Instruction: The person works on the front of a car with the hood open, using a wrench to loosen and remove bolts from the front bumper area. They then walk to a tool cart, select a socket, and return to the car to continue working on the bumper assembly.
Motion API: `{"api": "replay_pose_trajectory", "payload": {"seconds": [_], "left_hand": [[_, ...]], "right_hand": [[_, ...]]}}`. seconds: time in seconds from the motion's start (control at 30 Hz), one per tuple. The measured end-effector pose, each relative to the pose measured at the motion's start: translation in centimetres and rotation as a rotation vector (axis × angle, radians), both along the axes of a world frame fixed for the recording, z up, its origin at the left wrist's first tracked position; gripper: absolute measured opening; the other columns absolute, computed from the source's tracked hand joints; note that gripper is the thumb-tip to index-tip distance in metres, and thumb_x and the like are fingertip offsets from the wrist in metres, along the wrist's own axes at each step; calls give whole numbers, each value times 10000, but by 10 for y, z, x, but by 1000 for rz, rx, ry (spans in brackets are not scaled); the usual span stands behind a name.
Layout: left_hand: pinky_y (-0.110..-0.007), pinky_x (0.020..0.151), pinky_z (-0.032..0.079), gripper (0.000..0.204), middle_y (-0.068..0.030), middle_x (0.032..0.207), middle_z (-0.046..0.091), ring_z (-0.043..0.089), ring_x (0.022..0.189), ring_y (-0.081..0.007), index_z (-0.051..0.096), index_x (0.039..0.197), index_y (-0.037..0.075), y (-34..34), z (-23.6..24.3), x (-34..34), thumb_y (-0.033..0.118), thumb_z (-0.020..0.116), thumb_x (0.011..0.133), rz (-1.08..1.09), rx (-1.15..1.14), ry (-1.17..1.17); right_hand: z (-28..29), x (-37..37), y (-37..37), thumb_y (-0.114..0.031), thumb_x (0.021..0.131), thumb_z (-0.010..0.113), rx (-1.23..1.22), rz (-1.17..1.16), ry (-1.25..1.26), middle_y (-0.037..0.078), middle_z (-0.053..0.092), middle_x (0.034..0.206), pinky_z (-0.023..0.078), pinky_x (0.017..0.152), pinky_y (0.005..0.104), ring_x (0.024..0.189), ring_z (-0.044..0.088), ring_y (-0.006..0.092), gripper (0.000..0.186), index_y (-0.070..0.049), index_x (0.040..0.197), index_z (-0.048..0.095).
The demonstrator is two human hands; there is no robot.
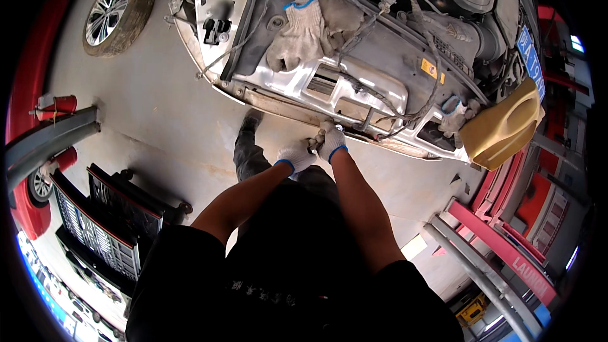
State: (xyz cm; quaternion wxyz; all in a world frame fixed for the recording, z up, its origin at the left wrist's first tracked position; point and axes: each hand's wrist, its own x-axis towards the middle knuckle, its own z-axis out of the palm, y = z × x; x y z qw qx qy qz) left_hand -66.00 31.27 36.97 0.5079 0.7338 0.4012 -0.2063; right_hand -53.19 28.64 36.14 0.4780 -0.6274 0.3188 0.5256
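Note:
Both of my hands wear pale work gloves with blue cuffs, and they meet just below the front edge of an opened-up car front (pixel 266 82). My left hand (pixel 297 156) has its fingers curled in toward the other hand. My right hand (pixel 330 142) is closed too, close against the front edge, with a small shiny bit by its fingertips. Whatever lies between the fingers is too small and hidden to name. Ahead of them, a dirty pair of gloves (pixel 300 35) rests on the car's top panel. Dark wiring (pixel 408 114) runs across the metal crossmember.
A gold jug (pixel 503 128) and another glove (pixel 452 120) sit at the car front's right end. A wheel (pixel 115 14) lies on the floor at far left. Removed black grilles (pixel 104 237) stand lower left. Lift arms (pixel 57 136) reach in from the left, with red ones (pixel 500 247) right.

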Motion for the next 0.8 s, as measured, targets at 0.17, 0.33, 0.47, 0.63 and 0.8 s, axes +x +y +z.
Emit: {"api": "replay_pose_trajectory", "payload": {"seconds": [0.17,0.33,0.47,0.63,0.8], "left_hand": [[-477,822,532,374,-194,960,706,675,921,-367,693,1058,120,-11,-8,-9,298,568,753,53,48,-71],[-468,801,540,347,-188,934,711,682,885,-363,716,1026,125,-29,-1,-2,303,603,751,317,-125,-89],[-450,816,525,455,-212,948,709,677,931,-384,687,1042,76,-130,-54,52,465,608,819,637,-248,-283],[-443,843,513,588,-219,969,709,675,938,-392,651,1099,52,-101,-25,64,559,595,807,216,-414,-232],[-403,804,505,517,-179,927,698,650,867,-333,643,1067,34,-51,-23,-10,483,608,813,150,-259,-278]], "right_hand": [[-4,-3,-9,-168,905,588,-30,27,-17,-7,393,605,486,509,408,447,393,145,196,-142,766,452],[-10,4,-9,-134,864,599,-130,156,-82,-7,391,576,438,437,385,403,370,147,202,-149,726,453],[-35,32,-43,-185,816,648,-189,703,-288,22,401,505,328,367,359,391,403,178,285,-131,621,447],[-50,51,-61,-266,796,672,-311,1244,-679,117,558,602,451,441,445,525,569,256,274,-22,707,586],[-12,27,-36,-291,877,656,-114,522,-122,35,490,610,498,486,427,504,503,184,270,-115,717,529]]}}
